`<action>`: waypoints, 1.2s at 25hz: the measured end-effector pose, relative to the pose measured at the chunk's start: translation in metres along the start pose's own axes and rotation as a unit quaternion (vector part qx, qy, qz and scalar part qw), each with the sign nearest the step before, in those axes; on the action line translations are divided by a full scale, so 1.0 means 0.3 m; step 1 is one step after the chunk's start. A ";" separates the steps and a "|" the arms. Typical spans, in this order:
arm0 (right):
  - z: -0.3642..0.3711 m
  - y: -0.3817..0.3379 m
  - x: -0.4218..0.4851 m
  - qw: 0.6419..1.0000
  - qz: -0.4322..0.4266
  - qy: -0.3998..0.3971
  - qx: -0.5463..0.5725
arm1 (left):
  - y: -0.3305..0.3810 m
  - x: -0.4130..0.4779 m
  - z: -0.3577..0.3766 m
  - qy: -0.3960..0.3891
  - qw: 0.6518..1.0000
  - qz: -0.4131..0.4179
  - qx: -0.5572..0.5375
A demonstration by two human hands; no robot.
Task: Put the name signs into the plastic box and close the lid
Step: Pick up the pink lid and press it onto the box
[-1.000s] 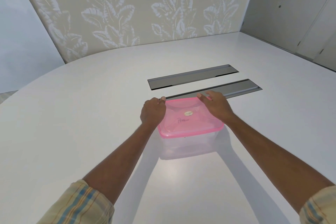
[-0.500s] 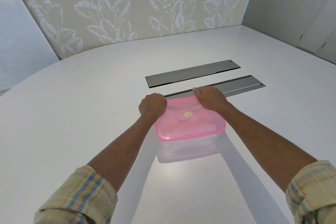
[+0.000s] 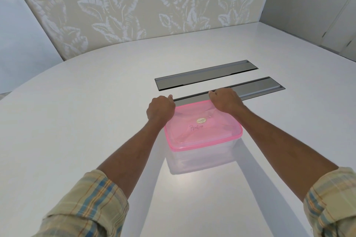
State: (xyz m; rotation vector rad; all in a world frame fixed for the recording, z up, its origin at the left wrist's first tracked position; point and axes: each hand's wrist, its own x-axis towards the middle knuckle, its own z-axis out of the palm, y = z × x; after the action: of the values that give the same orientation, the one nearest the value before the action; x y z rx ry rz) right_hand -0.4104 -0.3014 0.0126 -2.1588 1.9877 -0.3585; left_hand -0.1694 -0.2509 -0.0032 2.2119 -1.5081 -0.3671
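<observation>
The lid (image 3: pixel 204 127) is translucent pink with a brighter pink rim, a small gold oval sticker and dark handwriting, and it sits on a clear, colourless plastic box (image 3: pixel 200 159). The table (image 3: pixel 77 121) is plain white with two grey metal strips (image 3: pixel 206 77), and the wall (image 3: pixel 134 5) behind is beige with a pale leaf pattern. Both sleeves (image 3: pixel 88 208) are pale yellow plaid with blue and orange lines.

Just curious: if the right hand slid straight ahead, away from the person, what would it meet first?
Probably the nearer grey metal panel set in the white table: the right hand already overlaps its near edge, though height is unclear.
</observation>
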 end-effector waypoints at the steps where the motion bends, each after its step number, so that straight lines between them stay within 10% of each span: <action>1: 0.000 0.001 -0.002 1.000 0.019 0.012 -0.002 | 0.000 -0.002 -0.001 0.003 1.000 0.000 0.001; 30: 0.008 0.041 0.039 0.988 0.070 -0.081 0.111 | -0.001 0.002 -0.001 -0.036 0.998 -0.040 -0.013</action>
State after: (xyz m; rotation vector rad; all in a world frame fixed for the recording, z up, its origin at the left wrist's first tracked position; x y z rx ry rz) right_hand -0.4204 -0.3143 0.0073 -1.8429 1.8976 -0.3523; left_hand -0.1688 -0.2513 -0.0031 2.2655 -1.4452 -0.4930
